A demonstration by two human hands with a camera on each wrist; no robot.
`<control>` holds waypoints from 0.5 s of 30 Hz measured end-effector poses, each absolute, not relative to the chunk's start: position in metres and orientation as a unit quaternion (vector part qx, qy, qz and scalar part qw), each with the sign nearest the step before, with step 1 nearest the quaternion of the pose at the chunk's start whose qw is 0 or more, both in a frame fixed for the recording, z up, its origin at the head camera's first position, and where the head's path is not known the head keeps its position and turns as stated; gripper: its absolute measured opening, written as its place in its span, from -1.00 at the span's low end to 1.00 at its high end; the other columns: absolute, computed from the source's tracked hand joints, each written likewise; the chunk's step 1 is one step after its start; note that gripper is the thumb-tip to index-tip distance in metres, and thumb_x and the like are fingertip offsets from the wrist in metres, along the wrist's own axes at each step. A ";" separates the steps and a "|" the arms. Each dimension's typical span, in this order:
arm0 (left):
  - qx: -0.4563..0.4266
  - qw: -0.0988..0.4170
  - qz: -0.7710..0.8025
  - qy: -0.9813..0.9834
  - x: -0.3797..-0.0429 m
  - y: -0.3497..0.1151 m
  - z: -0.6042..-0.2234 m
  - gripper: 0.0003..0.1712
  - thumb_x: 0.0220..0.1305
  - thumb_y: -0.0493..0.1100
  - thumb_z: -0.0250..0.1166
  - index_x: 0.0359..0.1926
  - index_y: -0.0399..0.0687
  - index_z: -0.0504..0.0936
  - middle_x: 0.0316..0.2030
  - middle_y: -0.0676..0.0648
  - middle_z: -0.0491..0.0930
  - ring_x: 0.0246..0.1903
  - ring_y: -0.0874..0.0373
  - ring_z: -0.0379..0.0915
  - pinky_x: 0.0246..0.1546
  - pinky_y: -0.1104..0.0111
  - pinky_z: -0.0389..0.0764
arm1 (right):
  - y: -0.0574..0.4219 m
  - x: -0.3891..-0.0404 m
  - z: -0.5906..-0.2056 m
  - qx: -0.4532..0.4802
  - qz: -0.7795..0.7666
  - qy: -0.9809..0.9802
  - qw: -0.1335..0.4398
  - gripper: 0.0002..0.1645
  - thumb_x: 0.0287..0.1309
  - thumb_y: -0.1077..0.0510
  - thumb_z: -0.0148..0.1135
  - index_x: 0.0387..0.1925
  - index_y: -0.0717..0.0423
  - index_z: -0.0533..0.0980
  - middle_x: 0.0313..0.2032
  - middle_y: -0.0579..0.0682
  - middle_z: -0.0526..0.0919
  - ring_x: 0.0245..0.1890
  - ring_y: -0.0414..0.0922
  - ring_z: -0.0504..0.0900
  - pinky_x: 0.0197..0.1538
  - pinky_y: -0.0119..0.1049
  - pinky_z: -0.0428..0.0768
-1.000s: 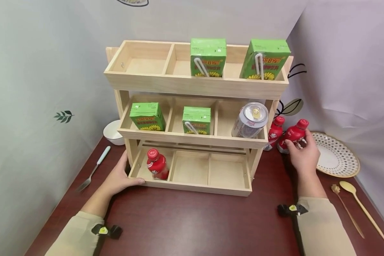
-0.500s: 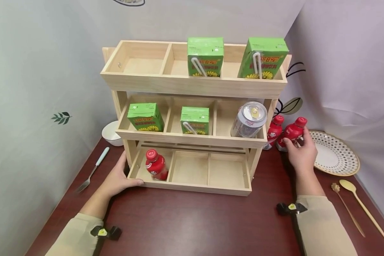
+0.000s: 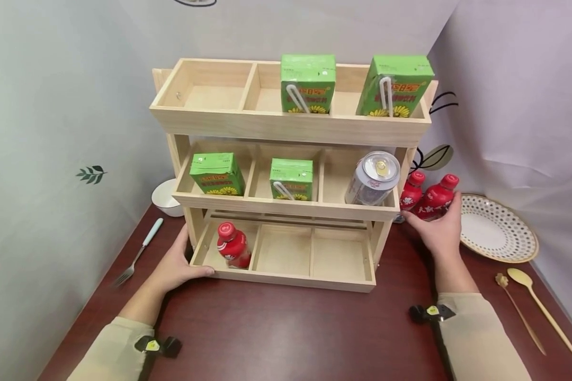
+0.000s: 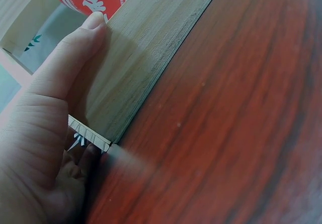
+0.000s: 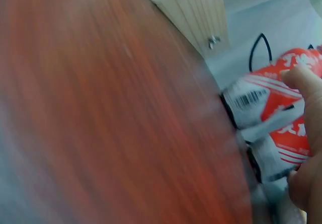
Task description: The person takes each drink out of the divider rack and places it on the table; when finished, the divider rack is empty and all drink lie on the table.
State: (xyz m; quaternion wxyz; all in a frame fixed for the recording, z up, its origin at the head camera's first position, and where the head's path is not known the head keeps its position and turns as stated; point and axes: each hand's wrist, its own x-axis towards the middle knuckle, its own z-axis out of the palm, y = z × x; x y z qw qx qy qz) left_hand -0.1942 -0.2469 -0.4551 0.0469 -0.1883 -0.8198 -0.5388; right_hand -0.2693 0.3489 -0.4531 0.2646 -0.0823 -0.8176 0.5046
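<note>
A three-tier wooden rack [image 3: 288, 127] stands on the dark red table. My left hand [image 3: 176, 264] grips its bottom left corner. In the left wrist view the thumb [image 4: 75, 53] lies over the front board, fingers round the side. One red drink bottle [image 3: 235, 248] stands in the bottom tier's left compartment. Right of the rack, two more red bottles stand side by side, the nearer-to-rack bottle [image 3: 411, 196] and the right bottle [image 3: 436, 200]. My right hand [image 3: 440, 233] spans both, thumb on the left one, fingers at the right one's far side, largely hidden.
Green drink cartons [image 3: 307, 84] and a silver can [image 3: 373, 179] fill several upper compartments. A dotted plate [image 3: 498, 230] and two gold utensils, including a spoon [image 3: 543, 312], lie right. A white bowl [image 3: 167, 198] and a fork [image 3: 140, 251] lie left.
My right thumb has moved left from the right bottle's front to the left bottle, and the hand has shifted slightly left. My left hand stays on the rack.
</note>
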 end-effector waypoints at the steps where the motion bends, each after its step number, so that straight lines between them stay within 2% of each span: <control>1: -0.190 0.049 -0.539 -0.819 -0.194 -0.247 -0.455 0.47 -0.37 -0.34 0.65 0.52 0.03 -0.08 0.36 -0.23 0.17 0.19 -0.14 0.26 0.09 0.46 0.34 | 0.347 -0.270 -0.454 -0.078 0.502 -0.816 0.275 0.29 -0.24 0.09 0.59 0.44 -0.29 -0.03 0.31 -0.10 0.26 0.30 -0.22 0.22 0.33 -0.29 0.19; 6: -0.191 0.046 -0.537 -0.821 -0.193 -0.247 -0.455 0.46 -0.36 -0.34 0.65 0.52 0.01 -0.09 0.36 -0.23 0.17 0.19 -0.17 0.25 0.09 0.46 0.34 | 0.341 -0.271 -0.460 -0.095 0.482 -0.818 0.299 0.40 -0.24 0.07 0.58 0.49 -0.28 -0.16 0.38 -0.14 0.17 0.35 -0.27 0.12 0.36 -0.34 0.06; 9: -0.187 0.043 -0.540 -0.819 -0.193 -0.247 -0.454 0.46 -0.36 -0.34 0.65 0.52 0.03 -0.09 0.36 -0.21 0.17 0.19 -0.16 0.25 0.09 0.46 0.34 | 0.340 -0.272 -0.463 -0.103 0.481 -0.816 0.303 0.42 -0.22 0.05 0.57 0.51 -0.21 -0.20 0.41 -0.14 0.12 0.38 -0.26 0.08 0.37 -0.34 0.02; 15: -0.183 0.043 -0.538 -0.822 -0.194 -0.247 -0.454 0.47 -0.36 -0.33 0.65 0.52 0.06 -0.09 0.37 -0.19 0.16 0.21 -0.14 0.23 0.10 0.46 0.32 | 0.337 -0.274 -0.466 -0.108 0.484 -0.811 0.312 0.43 -0.20 0.01 0.55 0.51 -0.16 -0.24 0.43 -0.17 0.07 0.38 -0.29 0.06 0.36 -0.38 0.01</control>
